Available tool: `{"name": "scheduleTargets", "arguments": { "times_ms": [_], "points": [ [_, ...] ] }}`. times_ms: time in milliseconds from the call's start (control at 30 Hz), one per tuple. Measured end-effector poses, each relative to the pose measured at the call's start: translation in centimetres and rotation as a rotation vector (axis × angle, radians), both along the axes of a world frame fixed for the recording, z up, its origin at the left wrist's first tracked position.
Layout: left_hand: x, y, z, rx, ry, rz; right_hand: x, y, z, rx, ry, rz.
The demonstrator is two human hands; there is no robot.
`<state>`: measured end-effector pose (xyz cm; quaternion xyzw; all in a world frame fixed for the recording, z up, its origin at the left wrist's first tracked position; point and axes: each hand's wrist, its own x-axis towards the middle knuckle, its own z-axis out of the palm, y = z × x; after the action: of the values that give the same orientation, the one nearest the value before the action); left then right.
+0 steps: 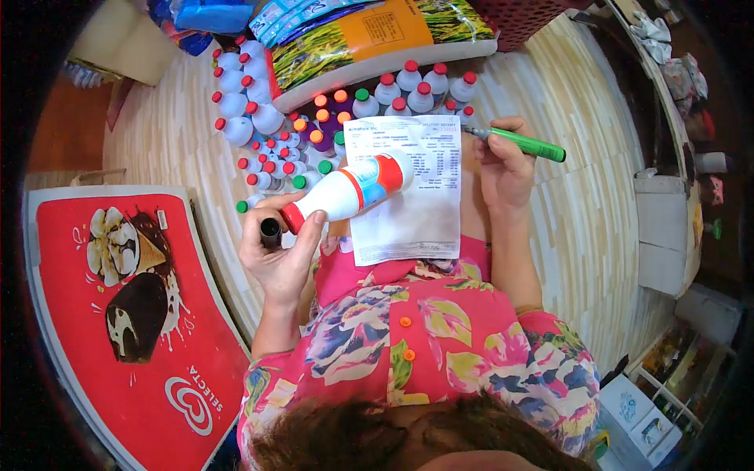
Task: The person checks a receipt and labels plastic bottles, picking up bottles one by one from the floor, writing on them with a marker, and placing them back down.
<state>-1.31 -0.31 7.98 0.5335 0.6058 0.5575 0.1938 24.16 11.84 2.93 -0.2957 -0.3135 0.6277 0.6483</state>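
Left hand [276, 255] grips a white, red-capped plastic bottle [339, 194]; at two o'clock, right hand [506, 174] pinches a green cylindrical marker [528, 144], best held steady.

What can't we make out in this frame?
Head view only:
- Receipt: fine print too small; part of it hidden behind the bottle in the left hand.
- Bottle: small label print too blurred to read.
- Marker in the right hand: can't tell if its tip touches the receipt.
- Floor bottles: full count; the receipt may cover some.
- Basket: cut off by the top edge, contents not visible.
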Motion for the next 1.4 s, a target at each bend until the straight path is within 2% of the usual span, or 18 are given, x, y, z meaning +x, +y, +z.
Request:
{"name": "scheduleTargets", "arguments": {
  "times_ms": [433,533,667,800,900,1000,1100,1400],
  "points": [
    [0.1,0.0,0.3,-0.035,-0.006,-0.002,-1.5,-0.4,1.1,-0.028,-0.058,0.01],
    [0.2,0.0,0.3,-0.036,0.005,-0.015,-2.6,-0.6,2.0,-0.003,-0.164,-0.009],
    [0.4,-0.1,0.4,-0.058,-0.033,-0.006,-3.6,-0.9,2.4,0.015,-0.204,0.146],
    [-0.1,0.0,-0.1,0.064,0.12,-0.04,-6.4,-2.6,4.0,0.107,-0.32,0.334],
    [0.1,0.0,-0.4,0.062,0.03,-0.037,-8.3,-3.7,5.6,0.058,-0.273,0.444],
    [0.2,-0.1,-0.3,0.072,0.025,-0.052,-9.0,-3.5,4.1,0.138,-0.298,0.443],
    [0.3,-0.3,-0.2,0.04,0.044,-0.059,-9.1,-3.3,3.7,0.259,-0.475,0.397],
    [0.1,-0.2,-0.1,0.099,0.102,-0.047,-9.4,-4.1,4.8,0.301,-0.572,0.379]
  ]
}}
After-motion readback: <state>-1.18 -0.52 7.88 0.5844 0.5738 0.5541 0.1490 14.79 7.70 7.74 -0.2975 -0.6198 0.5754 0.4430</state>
